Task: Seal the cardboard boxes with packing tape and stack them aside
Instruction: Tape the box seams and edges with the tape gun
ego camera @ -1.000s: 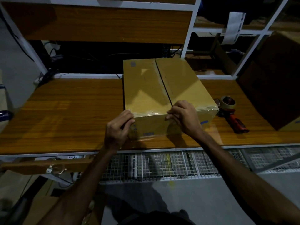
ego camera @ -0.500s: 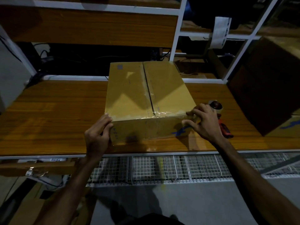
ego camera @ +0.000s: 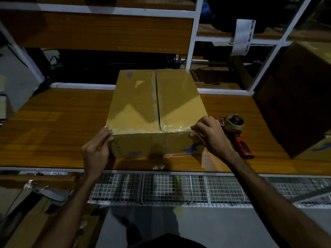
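A closed cardboard box (ego camera: 139, 101) sits on the wooden table (ego camera: 53, 131), its top seam running away from me. Clear packing tape (ego camera: 172, 127) lies wrinkled along the box's near top edge. My left hand (ego camera: 96, 149) presses its fingers against the near left corner of the box. At the near right corner, my right hand (ego camera: 211, 136) presses its fingertips on the tape's end. A tape dispenser (ego camera: 236, 129) with a red handle lies on the table just right of my right hand.
A larger dark cardboard box (ego camera: 295, 104) stands at the table's right end. White shelf posts and a wooden shelf rise behind the table, with a paper label (ego camera: 242, 36) hanging. A wire mesh rack (ego camera: 161, 190) runs below the front edge.
Both hands have slid apart along the box's near edge, from around the middle out to the two corners. The box now sits squarer to me.
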